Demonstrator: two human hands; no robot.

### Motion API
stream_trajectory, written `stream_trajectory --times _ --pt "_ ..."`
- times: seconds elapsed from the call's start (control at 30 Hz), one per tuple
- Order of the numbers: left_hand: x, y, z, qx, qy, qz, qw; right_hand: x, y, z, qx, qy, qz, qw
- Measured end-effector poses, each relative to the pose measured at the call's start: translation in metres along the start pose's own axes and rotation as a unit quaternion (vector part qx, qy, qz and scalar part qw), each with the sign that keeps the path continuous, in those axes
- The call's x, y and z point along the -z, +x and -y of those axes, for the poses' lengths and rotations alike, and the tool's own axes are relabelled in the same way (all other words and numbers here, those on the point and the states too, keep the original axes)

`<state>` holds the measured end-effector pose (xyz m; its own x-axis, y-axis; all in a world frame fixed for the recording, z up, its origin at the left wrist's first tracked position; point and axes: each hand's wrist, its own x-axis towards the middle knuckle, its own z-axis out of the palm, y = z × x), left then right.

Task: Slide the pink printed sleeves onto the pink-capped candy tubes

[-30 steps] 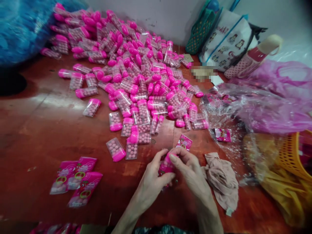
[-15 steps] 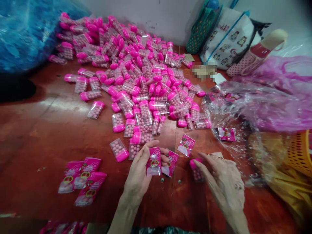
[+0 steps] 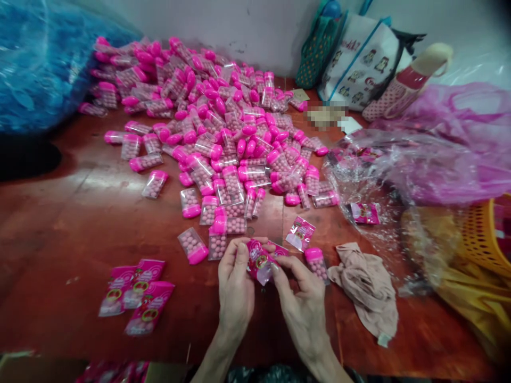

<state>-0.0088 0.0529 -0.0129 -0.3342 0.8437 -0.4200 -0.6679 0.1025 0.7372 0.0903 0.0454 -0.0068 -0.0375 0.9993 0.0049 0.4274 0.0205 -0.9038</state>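
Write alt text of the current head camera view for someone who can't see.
A person's left hand and right hand hold a pink packet over a reddish table. Beyond them spreads a heap of clear, pink-capped containers; three more packets lie left, a crumpled cloth right.

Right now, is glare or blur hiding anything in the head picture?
All head view: glare on the table at left, glints on the clear plastic at right; small print on the packet between left hand and right hand too soft to read; a pixelated patch hides detail below the white bag.
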Motion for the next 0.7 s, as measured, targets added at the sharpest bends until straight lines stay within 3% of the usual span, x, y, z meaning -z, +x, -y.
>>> stream_trajectory --times 0.13,0.2,0.3,0.47,0.6,0.7 --pt "0.012 0.004 -0.004 -0.003 0.104 0.047 0.993 0.003 -0.003 -0.007 0.108 -0.085 -0.026 0.99" --pt "0.017 0.003 -0.007 -0.035 0.144 0.046 0.988 0.003 -0.004 -0.007 0.165 -0.115 -0.024 0.979" --pt "0.019 -0.003 -0.01 -0.089 0.13 0.02 0.987 0.003 -0.007 -0.003 0.191 -0.107 -0.013 0.976" --pt "0.021 -0.014 -0.009 -0.111 0.113 0.003 0.987 0.008 -0.014 -0.004 0.148 -0.083 -0.019 0.985" --pt "0.028 -0.012 -0.01 -0.127 0.065 -0.099 0.985 0.015 -0.021 -0.009 0.046 -0.028 -0.085 0.995" --pt "0.026 -0.014 -0.011 -0.122 0.047 -0.122 0.984 0.014 -0.025 -0.004 0.032 0.056 -0.043 0.997"
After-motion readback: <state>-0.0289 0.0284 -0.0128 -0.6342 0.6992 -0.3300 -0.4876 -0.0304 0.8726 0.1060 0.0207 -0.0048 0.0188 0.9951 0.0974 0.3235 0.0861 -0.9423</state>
